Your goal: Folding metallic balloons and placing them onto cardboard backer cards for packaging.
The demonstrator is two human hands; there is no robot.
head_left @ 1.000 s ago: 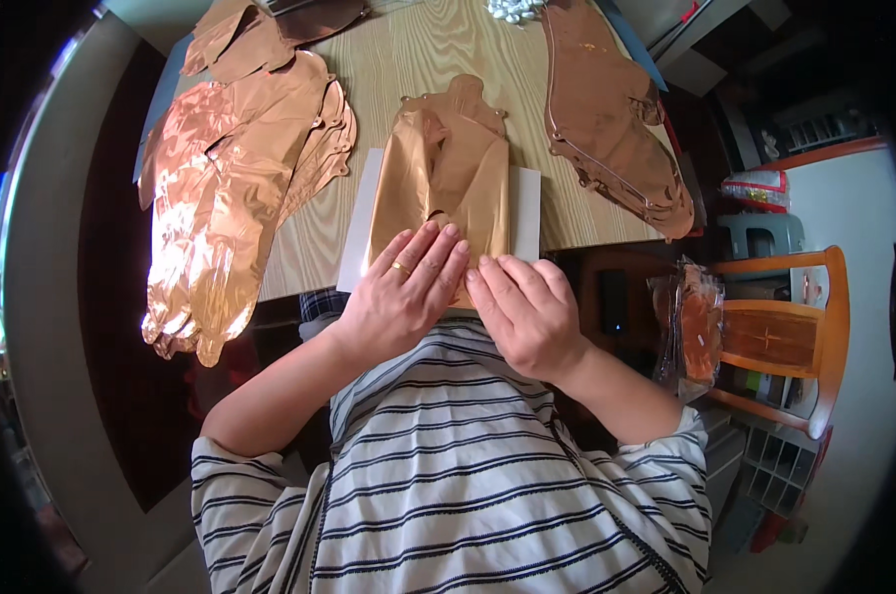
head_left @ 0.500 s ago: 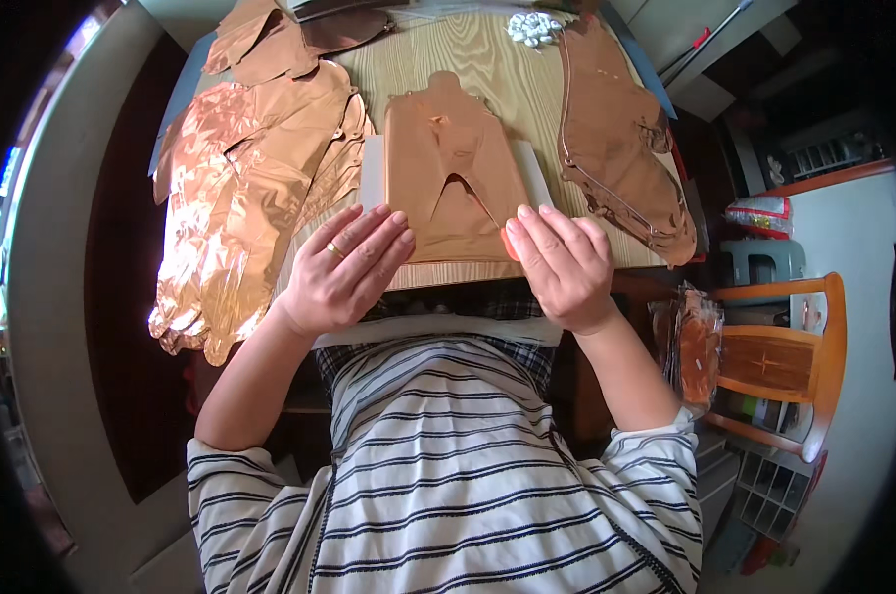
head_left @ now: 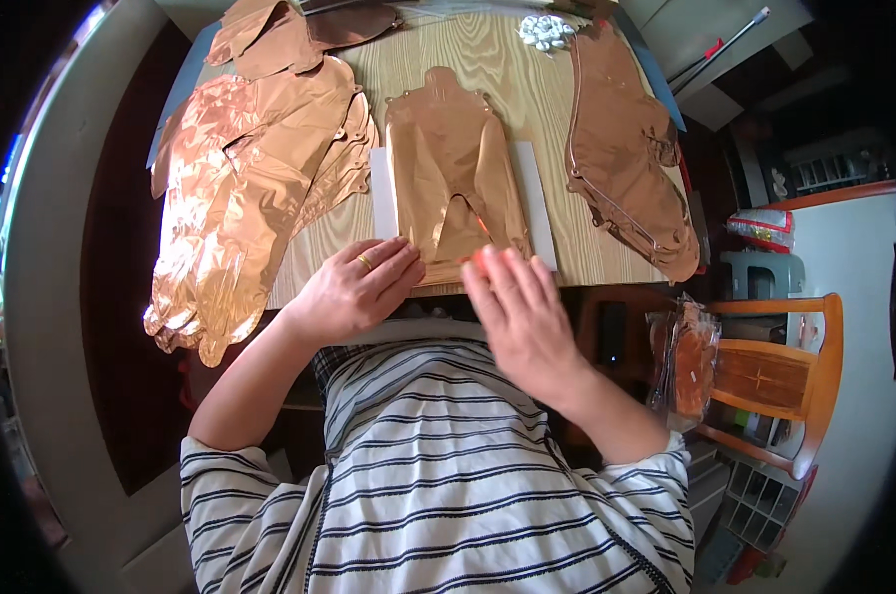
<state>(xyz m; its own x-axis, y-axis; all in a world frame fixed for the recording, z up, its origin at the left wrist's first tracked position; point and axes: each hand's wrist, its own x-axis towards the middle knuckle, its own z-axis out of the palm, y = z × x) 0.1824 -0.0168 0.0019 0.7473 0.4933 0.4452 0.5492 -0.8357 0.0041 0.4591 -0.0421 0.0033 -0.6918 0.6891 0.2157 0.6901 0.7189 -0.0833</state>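
Observation:
A copper-coloured foil balloon (head_left: 445, 139) lies flat and folded on a white card (head_left: 537, 203) at the middle of the wooden table. It narrows to a rounded tab at its far end, and a dark slit-like fold shows near its close edge. My left hand (head_left: 359, 282), with a gold ring, rests its outstretched fingers on the balloon's near left corner. My right hand (head_left: 522, 322), somewhat blurred, lies with fingers stretched over the near right edge. A small orange-red thing (head_left: 480, 259) shows beside its fingertips; I cannot make out what it is. Both thumbs are hidden.
Crumpled shiny copper foil balloons (head_left: 215, 213) pile up at the left, hanging over the table's edge. Another foil balloon (head_left: 626, 148) lies at the right. A cluster of small white pieces (head_left: 546, 33) sits at the far side. A wooden chair (head_left: 764, 381) stands at the right.
My right hand has moved left and nearer to me along the balloon's close edge. My left hand has come down slightly onto the near left corner. The balloon's folds look reshaped and narrower.

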